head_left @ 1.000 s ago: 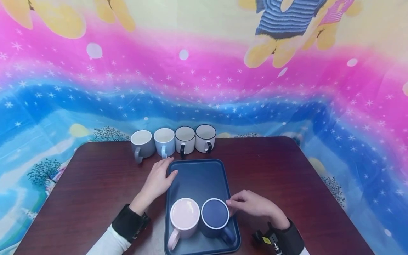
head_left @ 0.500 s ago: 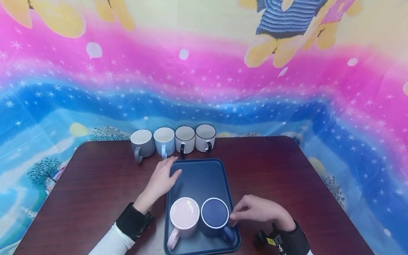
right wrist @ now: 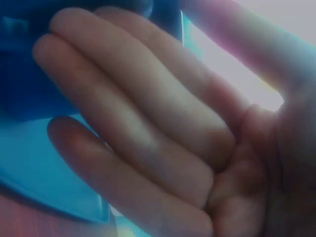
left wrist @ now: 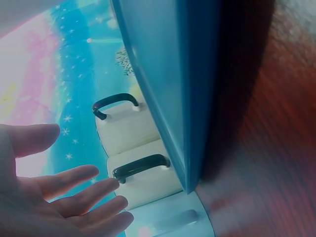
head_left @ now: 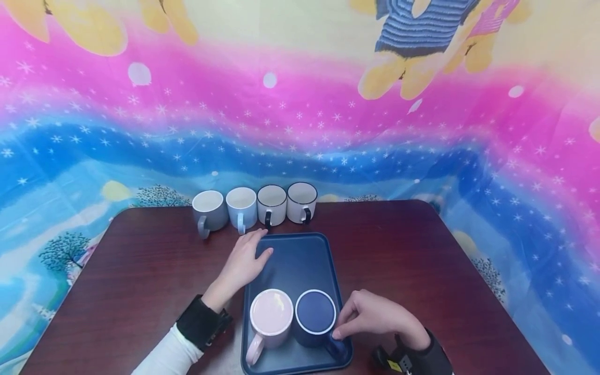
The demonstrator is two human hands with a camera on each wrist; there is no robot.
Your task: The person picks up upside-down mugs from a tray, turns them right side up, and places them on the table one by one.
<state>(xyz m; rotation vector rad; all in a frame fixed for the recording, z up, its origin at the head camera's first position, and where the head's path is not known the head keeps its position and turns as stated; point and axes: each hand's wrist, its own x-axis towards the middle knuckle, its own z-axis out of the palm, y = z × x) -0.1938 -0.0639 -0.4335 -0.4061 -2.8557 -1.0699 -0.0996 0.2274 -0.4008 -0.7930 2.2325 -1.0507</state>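
A: What lies closest to the person?

B: The near end of the dark blue tray (head_left: 323, 245), which carries two mugs side by side. The pink mug (head_left: 271, 319) stands on the left with its handle toward the person, and the navy mug (head_left: 315, 317) stands just to its right, the two touching or nearly so.

A: And the right hand?

B: The right hand (head_left: 375, 316) sits at the tray's near right corner. Its fingertips (head_left: 338, 333) reach the navy mug's handle side. The right wrist view shows the fingers (right wrist: 128, 123) fairly straight and lying against blue surfaces, so the hand looks open; whether it pinches the handle cannot be told.

A: What about the other hand?

B: The left hand (head_left: 244, 263) lies farther up, resting over the tray's left rim near its far corner. Its fingers (left wrist: 74, 197) are relaxed and spread, holding nothing.

A: Beyond the tray?

B: Four mugs stand in a row on the dark wooden table (head_left: 422, 250): a grey mug (head_left: 209, 211), a light blue mug (head_left: 241, 208), then two white mugs with dark rims (head_left: 272, 204) (head_left: 302, 202). Behind them hangs a colourful cartoon-print cloth (head_left: 300, 114).
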